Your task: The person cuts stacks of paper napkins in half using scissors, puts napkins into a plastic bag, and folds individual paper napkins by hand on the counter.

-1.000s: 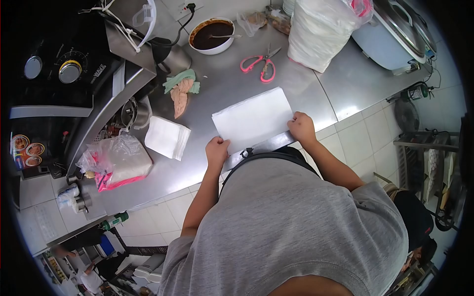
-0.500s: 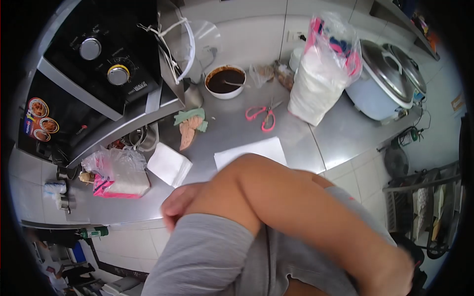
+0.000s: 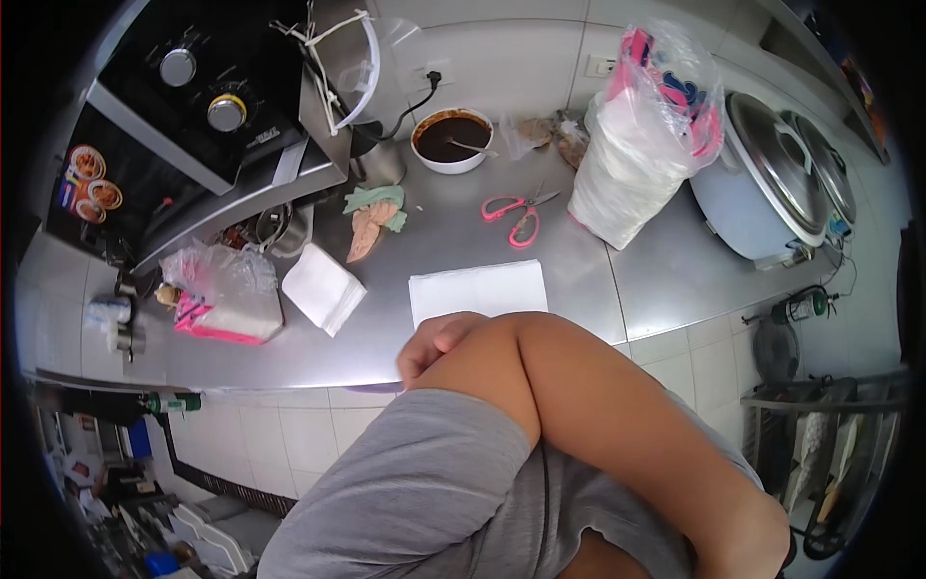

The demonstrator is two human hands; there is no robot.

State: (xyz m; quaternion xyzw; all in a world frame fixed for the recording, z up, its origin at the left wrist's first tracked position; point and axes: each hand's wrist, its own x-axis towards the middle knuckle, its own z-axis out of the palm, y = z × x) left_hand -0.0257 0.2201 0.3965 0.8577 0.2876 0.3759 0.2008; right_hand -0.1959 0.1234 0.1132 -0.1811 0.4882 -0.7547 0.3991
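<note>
My left arm is bent across my body, its forearm running down to the right. The back of my left hand shows at the lower right; its fingers are hidden. Beyond my left upper arm, close against it, is my right hand, fingers curled in and nothing seen in them. My right forearm is hidden behind the left arm. White folded paper sheets lie flat on the steel counter, their near edge covered by my arm. A second white paper stack lies to the left.
Pink-handled scissors, a bowl of dark sauce with a spoon and crumpled cloths lie farther back. Plastic bags stand left and right. A microwave is at upper left, a lidded cooker at right.
Both hands have left the paper's near edge, and my arms have crossed before my body. Since half a second ago my right hand shows farther right and higher. The camera view has shifted.
</note>
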